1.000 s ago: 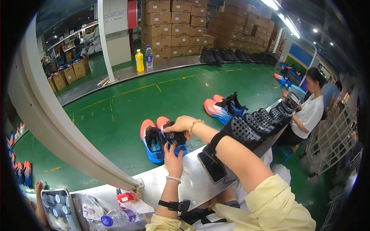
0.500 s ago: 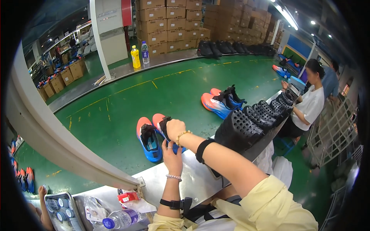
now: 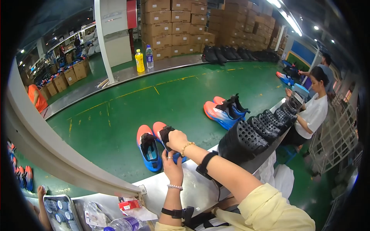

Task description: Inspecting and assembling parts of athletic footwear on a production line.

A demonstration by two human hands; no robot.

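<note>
Two sneakers with coral toes and blue soles stand side by side on the green surface in front of me. My right hand (image 3: 178, 141) is closed over the opening of the right sneaker (image 3: 159, 128), at its black tongue and collar. Low at that shoe's heel, my left hand (image 3: 172, 169) has its fingers curled against the blue back part. Both hands partly hide this shoe. The left sneaker (image 3: 151, 154) of the pair stands untouched, its light blue insole showing.
Another coral-and-blue pair (image 3: 225, 111) stands farther right. Black perforated shoe-shaped blocks (image 3: 250, 138) line the metal ledge towards a person in a white shirt (image 3: 314, 115). A white post (image 3: 58, 150) curves past on the left. Bottles (image 3: 139, 61) stand on the far ledge before stacked cartons (image 3: 156, 29).
The view has shifted slightly, so the scene sits lower. Both hands stay on the right sneaker with little movement. A person in orange has come into view at the far left.
</note>
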